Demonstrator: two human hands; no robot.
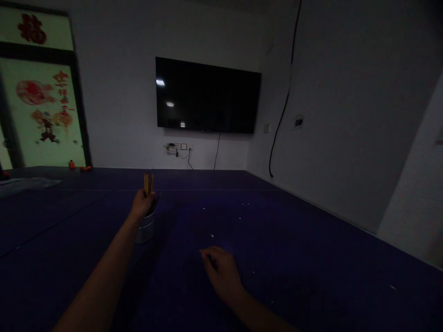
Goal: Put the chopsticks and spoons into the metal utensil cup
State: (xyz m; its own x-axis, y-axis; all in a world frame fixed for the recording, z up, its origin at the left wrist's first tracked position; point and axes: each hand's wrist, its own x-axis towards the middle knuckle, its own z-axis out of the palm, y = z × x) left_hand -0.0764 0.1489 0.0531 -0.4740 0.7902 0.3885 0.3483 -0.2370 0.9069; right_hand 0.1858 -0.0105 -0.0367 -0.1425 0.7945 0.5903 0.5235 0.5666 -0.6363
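Note:
My left hand (140, 203) is stretched forward, closed around several light wooden sticks (148, 183) whose ends rise above the fist. Right by this hand stands a pale grey cylindrical holder (145, 230) with small dark marks on its side. A few thin dark sticks (156, 203) lean out of its top; the hand hides part of the rim. My right hand (221, 272) is low over the purple tabletop (187, 286), thumb and forefinger meeting at the tips and the other fingers curled. Whether anything small is pinched there I cannot make out.
Small white scraps (212, 236) lie scattered on the tabletop. Clear plastic sheeting (31, 183) and orange objects (72, 164) are at the far left. A dark television (207, 97) hangs on the wall. At the right, a black cable (282, 115) hangs down to the table's edge.

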